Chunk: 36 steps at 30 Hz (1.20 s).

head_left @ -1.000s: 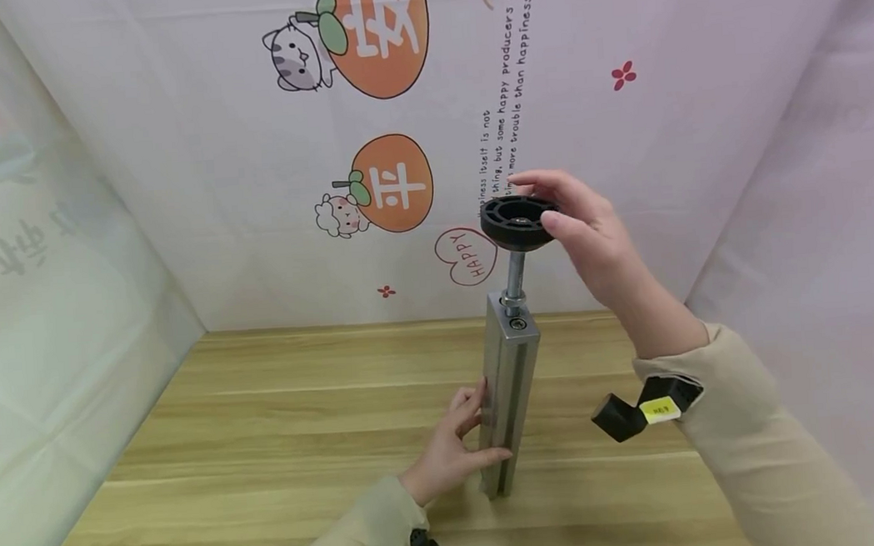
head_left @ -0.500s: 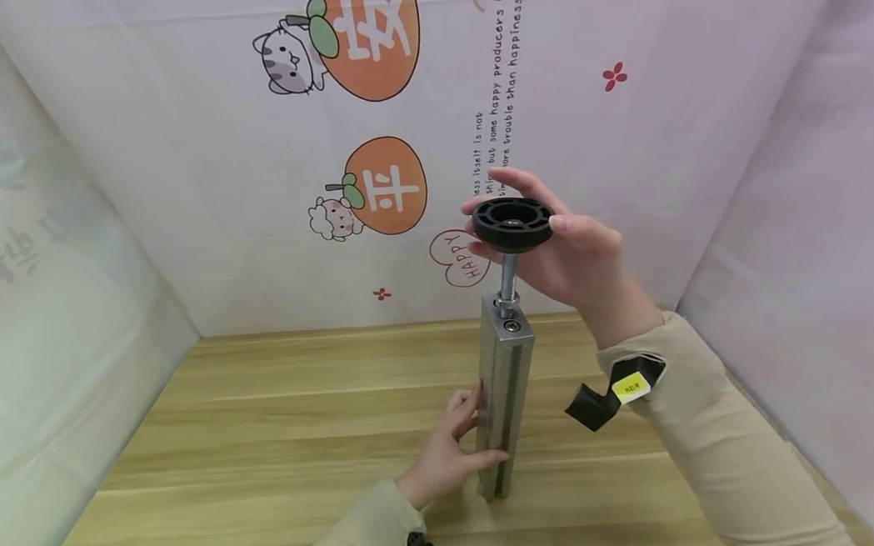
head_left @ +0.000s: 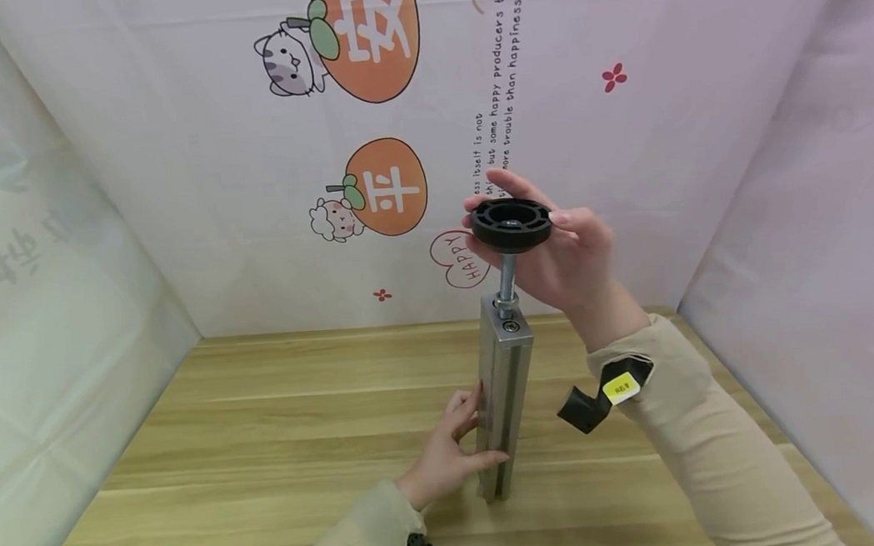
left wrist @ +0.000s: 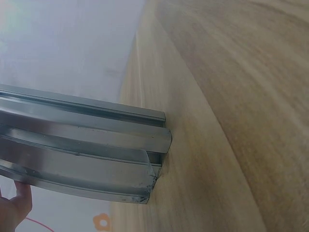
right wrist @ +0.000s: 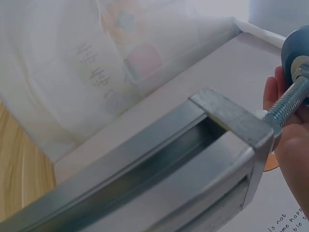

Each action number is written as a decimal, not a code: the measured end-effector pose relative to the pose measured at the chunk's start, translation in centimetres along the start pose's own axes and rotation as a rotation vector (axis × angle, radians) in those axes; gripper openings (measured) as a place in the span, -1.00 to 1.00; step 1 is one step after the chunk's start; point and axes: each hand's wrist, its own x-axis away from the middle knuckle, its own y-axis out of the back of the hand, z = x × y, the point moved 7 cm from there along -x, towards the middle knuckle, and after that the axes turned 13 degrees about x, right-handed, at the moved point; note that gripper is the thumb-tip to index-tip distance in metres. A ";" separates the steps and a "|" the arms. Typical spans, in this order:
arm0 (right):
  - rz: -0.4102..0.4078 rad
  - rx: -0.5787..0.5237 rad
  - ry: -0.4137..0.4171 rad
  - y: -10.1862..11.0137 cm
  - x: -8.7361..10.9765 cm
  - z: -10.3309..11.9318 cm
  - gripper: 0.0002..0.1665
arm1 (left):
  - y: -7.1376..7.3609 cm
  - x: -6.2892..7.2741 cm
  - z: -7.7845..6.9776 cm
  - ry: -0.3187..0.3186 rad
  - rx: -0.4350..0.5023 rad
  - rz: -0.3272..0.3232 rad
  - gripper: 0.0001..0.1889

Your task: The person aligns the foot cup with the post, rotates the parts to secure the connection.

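Note:
An aluminium profile (head_left: 499, 403) stands on end on the wooden table, leaning slightly. From its capped top rises a threaded rod (head_left: 508, 277) with a nut, carrying a black round levelling foot (head_left: 513, 239). My left hand (head_left: 442, 456) grips the profile low down, thumb on the near side and fingers on the far side. Around the foot's rim curls my right hand (head_left: 568, 269), thumb at the right and fingers behind and to the left. In the right wrist view the rod (right wrist: 288, 104) enters the end cap (right wrist: 231, 116). The left wrist view shows the profile's lower end (left wrist: 106, 166) against the tabletop.
The wooden tabletop (head_left: 267, 450) ends at a printed white cloth (head_left: 272, 275) behind. More cloth hangs at the left (head_left: 71, 312) and right (head_left: 799, 301). A black wrist mount (head_left: 588, 410) juts out from the right sleeve.
My right hand has swung leftward around the foot, its fingers now reaching behind to the far left of the rim. My left hand keeps its grip on the profile, which stays upright.

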 end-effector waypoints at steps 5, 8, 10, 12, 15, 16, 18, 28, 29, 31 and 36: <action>-0.032 0.017 0.002 0.2 0.1 0.0 -0.42 | -0.1 0.0 0.1 -0.003 0.008 -0.009 0.03; -0.057 0.095 0.002 0.3 0.3 0.1 -0.45 | 0.0 0.0 0.0 -0.012 0.005 -0.013 0.03; -0.076 0.183 0.004 0.4 0.4 0.3 -0.48 | 0.1 0.0 0.0 -0.004 0.008 -0.015 0.02; -0.087 0.267 0.008 0.5 0.6 0.5 -0.50 | 0.1 0.1 0.1 0.016 0.010 -0.018 0.02; -0.088 0.372 0.015 0.5 0.7 0.8 -0.52 | 0.2 0.2 0.3 0.044 0.019 -0.019 0.01; -0.086 0.396 0.018 0.4 0.7 0.9 -0.52 | 0.2 0.2 0.3 0.050 0.019 -0.019 0.00; -0.079 0.438 0.026 0.2 0.6 1.1 -0.52 | 0.2 0.2 0.4 0.065 0.020 -0.017 0.00; -0.119 0.642 0.021 0.1 0.8 1.9 -0.58 | 0.1 0.2 0.3 0.081 0.031 -0.013 0.00; -0.122 0.668 0.022 0.1 0.8 2.0 -0.59 | 0.1 0.2 0.3 0.073 0.029 -0.014 -0.01; -0.131 0.721 0.019 0.1 0.8 2.4 -0.61 | 0.0 0.1 0.2 0.060 0.029 -0.014 -0.01; -0.193 0.872 -0.042 0.0 0.8 3.2 -0.63 | 0.1 0.1 0.4 0.045 0.025 -0.010 -0.01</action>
